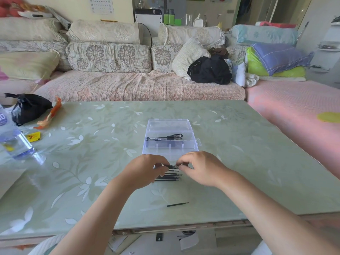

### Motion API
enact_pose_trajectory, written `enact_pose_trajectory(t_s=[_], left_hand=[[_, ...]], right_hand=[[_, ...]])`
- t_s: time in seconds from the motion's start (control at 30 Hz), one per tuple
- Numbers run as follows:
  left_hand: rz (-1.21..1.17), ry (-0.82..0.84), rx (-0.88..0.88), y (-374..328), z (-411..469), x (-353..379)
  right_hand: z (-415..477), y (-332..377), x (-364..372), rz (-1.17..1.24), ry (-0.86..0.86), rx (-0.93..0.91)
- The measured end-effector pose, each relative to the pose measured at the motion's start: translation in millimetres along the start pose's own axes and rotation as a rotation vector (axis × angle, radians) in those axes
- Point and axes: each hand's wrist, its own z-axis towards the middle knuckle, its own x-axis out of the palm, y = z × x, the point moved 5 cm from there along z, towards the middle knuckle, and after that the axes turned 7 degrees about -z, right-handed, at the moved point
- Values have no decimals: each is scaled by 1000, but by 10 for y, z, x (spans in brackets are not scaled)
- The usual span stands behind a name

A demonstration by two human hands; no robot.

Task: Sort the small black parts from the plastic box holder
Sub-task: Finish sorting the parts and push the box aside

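Observation:
A clear plastic box (195, 147) stands open at the table's middle, its lid tipped back, with a few black pens (169, 137) lying inside. Just in front of it, my left hand (147, 170) and my right hand (200, 167) both pinch one small black part (173, 166) between their fingertips. Under that part lies a row of several thin black refills (172, 176), partly hidden by my left hand. One more black refill (177, 204) lies alone nearer the table's front edge.
A clear water bottle (15, 142), a black bag (27, 108), an orange wrapper (49, 115) and a yellow packet (34, 136) sit at the table's left. The green glass table (248, 162) has a sofa behind it and to the right.

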Motion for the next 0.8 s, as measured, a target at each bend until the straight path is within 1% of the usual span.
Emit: enact_pose_trajectory(t_s=[0.17, 0.27, 0.37, 0.47, 0.57, 0.63, 0.8], left_hand=[[-56, 41, 0, 1, 15, 23], [-70, 66, -22, 4, 29, 7], [-70, 49, -9, 3, 39, -31], [-48, 27, 37, -46, 38, -88], [-22, -22, 84, -105, 43, -178], [-25, -46, 95, -113, 72, -212], [104, -74, 123, -98, 205, -221]], right_hand=[[-3, 52, 25, 62, -19, -26], [18, 45, -5, 81, -77, -23], [24, 37, -15, 88, -123, -33], [29, 78, 42, 86, -102, -50], [56, 58, 67, 290, -98, 35], [94, 36, 81, 356, -83, 84], [288, -17, 26, 187, -84, 84]])
